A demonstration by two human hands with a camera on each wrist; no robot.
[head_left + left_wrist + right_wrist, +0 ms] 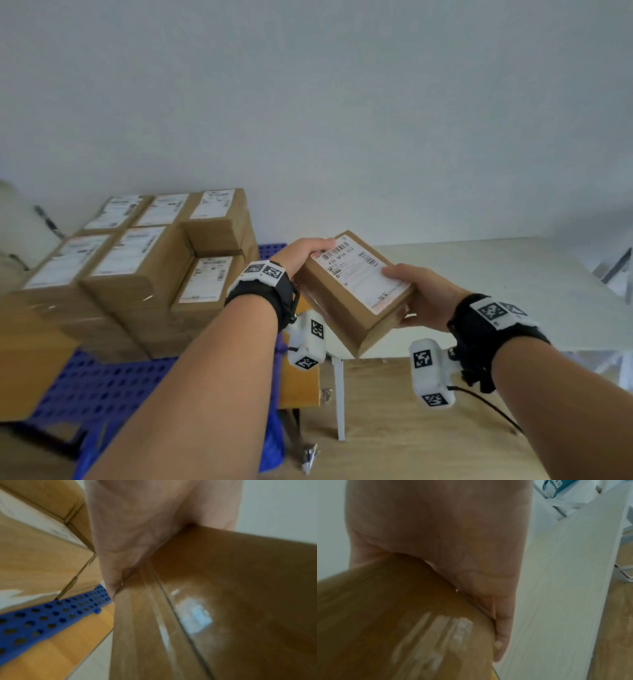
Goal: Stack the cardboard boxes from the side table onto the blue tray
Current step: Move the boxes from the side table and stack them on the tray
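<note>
While both hands lift it clear of every surface, a cardboard box (352, 294) hangs tilted in the air between the white tabletop (513, 284) on the right and the blue tray (102, 380) on the left. Its white shipping label (356, 274) faces up toward the head camera. The left hand (301, 255) grasps the box's far left corner, with the thumb lying over the top edge by the barcode, while the right hand (424, 296) grasps the near right corner, thumb on the label and the other fingers curled underneath. In the left wrist view the left palm (137, 520) presses against the box's side (223, 588), where clear tape shines, and the blue perforated tray (42, 615) shows below the stack. In the right wrist view the right hand (453, 534) wraps the box's brown face (385, 615), with the pale tabletop (556, 601) beyond it. On the tray stands a stack of labelled cardboard boxes (137, 267), several layers high and packed side by side. The tray itself rests on a wooden bench (301, 383). Black straps with white marker blocks sit on both wrists, and the floor below is light wood.
</note>
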